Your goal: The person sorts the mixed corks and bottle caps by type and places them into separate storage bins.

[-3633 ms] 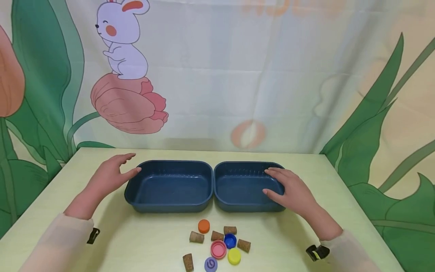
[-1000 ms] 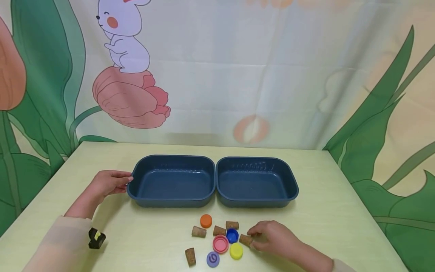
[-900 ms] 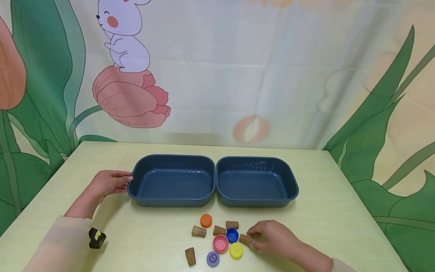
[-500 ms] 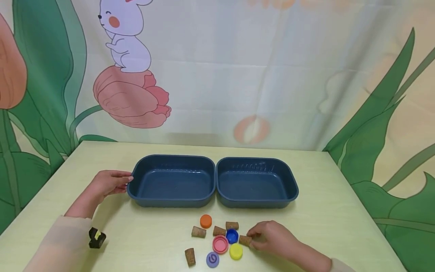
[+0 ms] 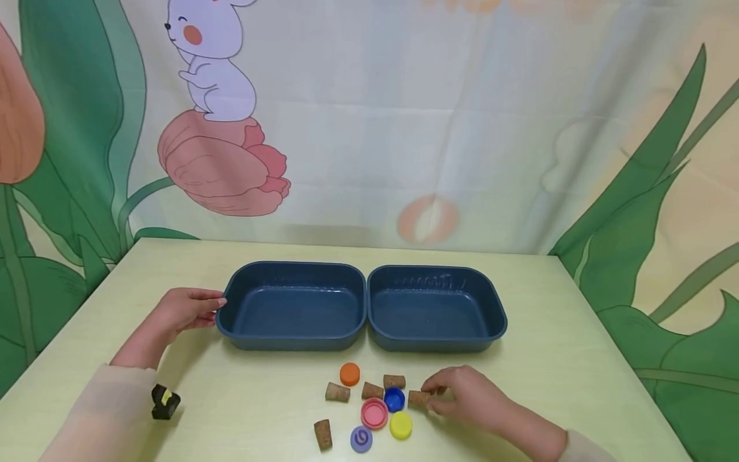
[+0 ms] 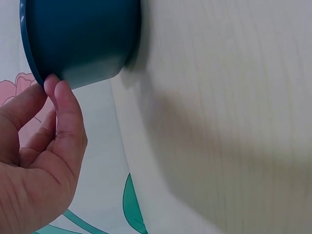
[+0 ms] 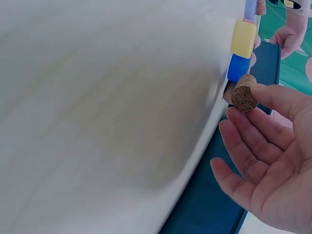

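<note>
My right hand [image 5: 470, 398] pinches a brown cork [image 5: 418, 399] between thumb and fingertips, close over the table beside the blue cap. The right wrist view shows that cork [image 7: 244, 95] end-on, under the thumb. My left hand [image 5: 183, 311] holds the left end of a dark blue basin [image 5: 291, 345]; in the left wrist view its fingertips [image 6: 66, 95] are at the basin's rim. Near the right hand lie a blue cap [image 5: 395, 399], a yellow cap [image 5: 401, 425], a pink cap [image 5: 374, 414] and a cork [image 5: 394, 382].
A second dark blue basin [image 5: 437, 345] stands against the first one's right end. On the table [image 5: 566, 359] there are also an orange cap [image 5: 349, 374], a purple swirl cap [image 5: 361, 439] and more corks [image 5: 323, 435]. A printed cloth [image 5: 346, 160] hangs behind.
The right hand has come down from the right basin to a cork, and now shifts it slightly up and away. The left hand has moved onto the left basin's end and stays there.
</note>
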`<action>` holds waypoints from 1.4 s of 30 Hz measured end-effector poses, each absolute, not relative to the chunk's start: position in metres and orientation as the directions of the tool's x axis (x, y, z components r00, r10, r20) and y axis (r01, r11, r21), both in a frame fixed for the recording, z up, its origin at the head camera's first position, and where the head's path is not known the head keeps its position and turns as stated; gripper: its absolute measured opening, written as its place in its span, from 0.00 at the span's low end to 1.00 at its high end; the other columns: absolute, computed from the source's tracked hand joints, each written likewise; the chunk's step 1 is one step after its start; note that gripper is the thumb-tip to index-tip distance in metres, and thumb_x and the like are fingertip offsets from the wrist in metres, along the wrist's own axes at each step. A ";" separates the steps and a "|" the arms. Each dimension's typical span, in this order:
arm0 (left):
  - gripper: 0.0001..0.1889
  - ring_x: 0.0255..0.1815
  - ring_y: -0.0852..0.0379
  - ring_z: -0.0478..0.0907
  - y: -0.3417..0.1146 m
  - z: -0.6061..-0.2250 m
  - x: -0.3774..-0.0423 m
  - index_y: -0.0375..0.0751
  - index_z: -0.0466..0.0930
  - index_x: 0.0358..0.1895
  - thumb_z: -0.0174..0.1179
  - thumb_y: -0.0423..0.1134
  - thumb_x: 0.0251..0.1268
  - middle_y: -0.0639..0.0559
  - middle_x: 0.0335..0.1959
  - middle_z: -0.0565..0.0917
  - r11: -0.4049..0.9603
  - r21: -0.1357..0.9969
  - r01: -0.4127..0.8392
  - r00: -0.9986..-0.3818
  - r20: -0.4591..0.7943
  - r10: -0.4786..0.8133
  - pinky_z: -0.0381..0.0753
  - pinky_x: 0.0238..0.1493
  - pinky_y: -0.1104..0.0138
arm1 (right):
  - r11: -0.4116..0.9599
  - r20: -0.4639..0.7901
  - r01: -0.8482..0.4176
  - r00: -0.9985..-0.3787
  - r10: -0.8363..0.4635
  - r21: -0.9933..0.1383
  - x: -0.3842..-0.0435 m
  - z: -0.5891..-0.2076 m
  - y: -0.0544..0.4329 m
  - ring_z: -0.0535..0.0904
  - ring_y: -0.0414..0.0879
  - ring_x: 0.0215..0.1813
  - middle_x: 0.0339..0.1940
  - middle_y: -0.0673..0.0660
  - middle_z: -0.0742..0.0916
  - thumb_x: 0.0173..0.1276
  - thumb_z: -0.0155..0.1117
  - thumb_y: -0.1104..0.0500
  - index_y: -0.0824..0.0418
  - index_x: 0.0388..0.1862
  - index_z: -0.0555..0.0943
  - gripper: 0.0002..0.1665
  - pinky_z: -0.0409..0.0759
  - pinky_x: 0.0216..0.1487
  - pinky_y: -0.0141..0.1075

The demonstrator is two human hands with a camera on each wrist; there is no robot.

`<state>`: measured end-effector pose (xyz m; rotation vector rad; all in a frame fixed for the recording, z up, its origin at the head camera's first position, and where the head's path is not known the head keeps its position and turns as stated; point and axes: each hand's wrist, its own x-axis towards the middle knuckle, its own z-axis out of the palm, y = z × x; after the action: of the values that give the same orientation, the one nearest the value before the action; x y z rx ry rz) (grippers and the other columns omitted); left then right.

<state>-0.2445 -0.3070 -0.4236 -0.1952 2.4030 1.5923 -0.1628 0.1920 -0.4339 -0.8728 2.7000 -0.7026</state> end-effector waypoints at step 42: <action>0.27 0.28 0.65 0.81 -0.307 -0.419 -0.247 0.14 0.66 0.67 0.56 0.37 0.78 0.59 0.28 0.83 0.446 0.852 -0.275 -0.947 -0.319 0.025 0.88 0.35 0.73 | 0.730 -0.098 -0.478 -0.802 -0.590 -0.488 -0.183 -0.371 0.202 0.85 0.37 0.40 0.42 0.51 0.92 0.67 0.70 0.62 0.60 0.47 0.89 0.10 0.85 0.42 0.30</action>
<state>-0.2466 -0.3067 -0.4185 -0.2145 2.4153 1.5021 -0.1833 0.2017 -0.3709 -0.8440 2.6878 -0.6581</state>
